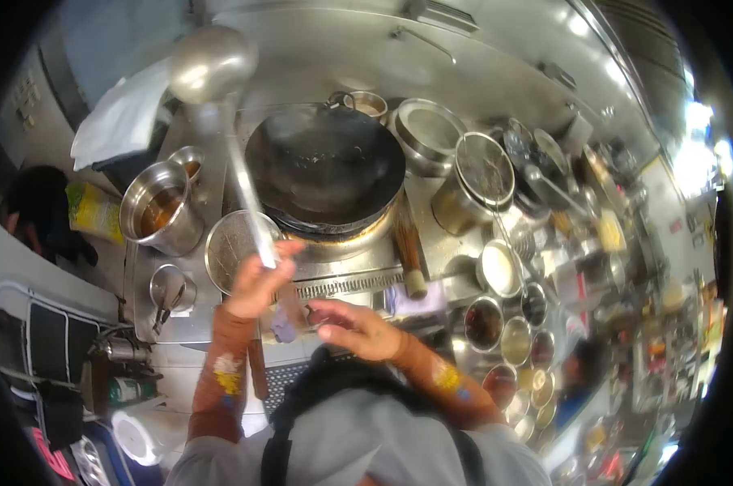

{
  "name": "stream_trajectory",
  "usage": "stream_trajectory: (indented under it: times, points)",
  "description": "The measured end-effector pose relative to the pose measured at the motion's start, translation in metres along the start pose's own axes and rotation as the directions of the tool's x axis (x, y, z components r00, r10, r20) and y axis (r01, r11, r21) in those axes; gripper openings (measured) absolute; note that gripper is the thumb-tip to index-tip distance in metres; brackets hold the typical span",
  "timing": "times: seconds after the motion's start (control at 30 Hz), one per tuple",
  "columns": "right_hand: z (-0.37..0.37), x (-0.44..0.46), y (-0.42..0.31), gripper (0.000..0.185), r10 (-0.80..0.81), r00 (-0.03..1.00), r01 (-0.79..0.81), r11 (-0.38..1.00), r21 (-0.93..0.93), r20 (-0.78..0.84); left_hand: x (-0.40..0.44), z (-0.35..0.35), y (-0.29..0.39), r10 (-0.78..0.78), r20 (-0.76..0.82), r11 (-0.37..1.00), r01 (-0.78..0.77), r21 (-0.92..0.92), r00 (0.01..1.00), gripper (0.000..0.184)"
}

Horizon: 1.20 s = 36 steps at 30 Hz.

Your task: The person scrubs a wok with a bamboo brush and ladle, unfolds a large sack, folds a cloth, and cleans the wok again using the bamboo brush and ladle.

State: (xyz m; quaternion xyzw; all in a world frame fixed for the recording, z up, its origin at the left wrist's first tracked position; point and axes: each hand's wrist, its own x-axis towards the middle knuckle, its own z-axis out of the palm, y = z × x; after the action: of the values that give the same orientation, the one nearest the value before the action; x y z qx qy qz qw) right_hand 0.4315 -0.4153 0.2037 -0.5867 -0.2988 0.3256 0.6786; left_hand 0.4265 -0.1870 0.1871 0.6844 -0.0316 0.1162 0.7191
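My left hand (261, 283) is closed round the handle of a large metal ladle (213, 66), whose round bowl is raised at the upper left. To its right, my right hand (357, 328) has its fingers apart and holds nothing that I can make out. A black wok (326, 166) sits on the burner in front of both hands, with a few pale bits in it. Just left of the wok, a round mesh strainer (235, 247) lies partly behind my left hand. A bamboo brush (409, 251) lies to the right of the burner.
Left stand a steel pot of brown liquid (162, 212) and a small pot with utensils (172, 289). Right are a strainer over a pot (484, 170), a white-filled container (500, 269) and several seasoning tins (515, 340). A person (42, 211) is at far left.
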Motion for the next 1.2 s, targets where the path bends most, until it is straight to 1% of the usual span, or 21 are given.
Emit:
stream_trajectory:
  times: [0.03, 0.07, 0.1, 0.13, 0.17, 0.23, 0.3, 0.33, 0.37, 0.43, 0.5, 0.53, 0.63, 0.73, 0.83, 0.87, 0.9, 0.93, 1.0, 1.1, 1.2]
  points:
    - [0.001, 0.009, -0.002, 0.046, -0.036, 0.999, 0.027, 0.977, 0.212, 0.04, 0.003, 0.019, 0.004, -0.012, 0.121, 0.998, 0.019, -0.056, 0.993, 0.032]
    - [-0.003, 0.011, -0.007, 0.048, 0.019, 0.999, -0.03, 0.951, 0.308, 0.038, 0.005, 0.038, 0.009, -0.024, 0.24, 0.993, 0.051, -0.106, 0.97, 0.032]
    - [-0.009, 0.01, -0.012, 0.05, 0.075, 0.996, -0.084, 0.912, 0.401, 0.038, 0.007, 0.047, 0.017, -0.188, 0.371, 0.956, 0.256, -0.144, 0.91, 0.033]
    - [-0.016, 0.01, -0.016, 0.052, 0.133, 0.99, -0.137, 0.862, 0.488, 0.044, 0.013, 0.055, 0.017, -0.169, 0.318, 0.975, 0.205, -0.085, 0.933, 0.034]
    - [-0.026, 0.014, -0.019, 0.052, 0.149, 0.988, -0.117, 0.881, 0.458, -0.035, 0.021, 0.063, 0.016, -0.149, 0.263, 0.987, 0.161, -0.022, 0.953, 0.035]
    - [-0.049, 0.024, -0.02, 0.051, 0.165, 0.965, -0.072, 0.913, 0.401, -0.203, 0.037, 0.069, 0.009, 0.0, 0.115, 0.974, -0.026, 0.224, 0.993, 0.037]
    - [-0.106, 0.042, -0.015, 0.047, 0.125, 0.932, -0.058, 0.978, 0.203, -0.339, 0.06, 0.066, -0.008, 0.304, 0.009, 0.765, -0.25, 0.594, 0.953, 0.039]
    - [-0.13, 0.044, -0.011, 0.043, 0.076, 0.92, -0.014, 0.987, 0.161, -0.385, 0.069, 0.055, -0.017, 0.421, -0.005, 0.652, -0.299, 0.697, 0.907, 0.041]
    - [-0.152, 0.049, -0.014, 0.04, 0.017, 0.903, 0.037, 0.993, 0.116, -0.429, 0.078, 0.041, -0.029, 0.53, 0.032, 0.471, -0.326, 0.82, 0.847, 0.039]
    - [-0.198, 0.066, -0.042, 0.04, 0.089, 0.84, -0.073, 0.996, 0.052, -0.536, 0.087, 0.021, -0.046, 0.477, 0.1, 0.295, -0.266, 0.918, 0.873, 0.032]
    - [-0.27, 0.101, -0.059, 0.043, 0.139, 0.785, -0.216, 0.975, -0.056, -0.604, 0.094, 0.012, -0.052, 0.258, 0.123, 0.335, -0.208, 0.919, 0.958, 0.027]
    - [-0.297, 0.118, -0.059, 0.04, 0.08, 0.761, -0.195, 0.975, -0.11, -0.644, 0.096, 0.014, -0.056, 0.139, 0.138, 0.351, -0.179, 0.919, 0.981, 0.025]
    - [-0.353, 0.151, -0.058, 0.027, -0.026, 0.703, -0.23, 0.937, -0.262, -0.711, 0.102, 0.016, -0.06, 0.116, 0.191, 0.336, -0.219, 0.916, 0.975, 0.028]
    - [-0.41, 0.165, -0.053, 0.02, -0.033, 0.679, -0.259, 0.924, -0.281, -0.734, 0.103, 0.038, -0.065, 0.155, 0.246, 0.346, -0.285, 0.894, 0.957, 0.029]
    - [-0.42, 0.182, -0.04, 0.018, 0.057, 0.552, -0.422, 0.88, -0.219, -0.832, 0.109, 0.054, -0.08, 0.229, 0.252, 0.343, -0.32, 0.883, 0.94, 0.026]
    - [-0.422, 0.181, -0.036, 0.015, 0.137, 0.574, -0.235, 0.972, -0.002, -0.807, 0.109, 0.057, -0.08, 0.195, 0.227, 0.351, -0.284, 0.892, 0.954, 0.028]
    - [-0.431, 0.181, -0.031, 0.013, 0.161, 0.63, -0.028, 0.982, 0.185, -0.76, 0.11, 0.058, -0.085, 0.207, 0.217, 0.356, -0.28, 0.892, 0.954, 0.028]
    - [-0.447, 0.179, -0.029, 0.012, 0.165, 0.687, 0.164, 0.914, 0.372, -0.708, 0.111, 0.059, -0.092, 0.217, 0.208, 0.363, -0.277, 0.89, 0.954, 0.028]
    - [-0.459, 0.163, -0.058, 0.011, 0.4, 0.767, 0.243, 0.541, 0.805, -0.501, 0.109, 0.061, -0.095, 0.239, 0.185, 0.364, -0.264, 0.893, 0.953, 0.028]
    - [-0.424, 0.126, -0.083, 0.011, 0.241, 0.886, 0.298, 0.357, 0.885, -0.396, 0.11, 0.059, -0.095, 0.251, 0.193, 0.391, -0.282, 0.876, 0.948, 0.026]
    - [-0.376, 0.099, -0.107, 0.013, 0.222, 0.909, 0.285, 0.291, 0.914, -0.354, 0.112, 0.058, -0.104, 0.288, 0.197, 0.374, -0.299, 0.878, 0.937, 0.023]
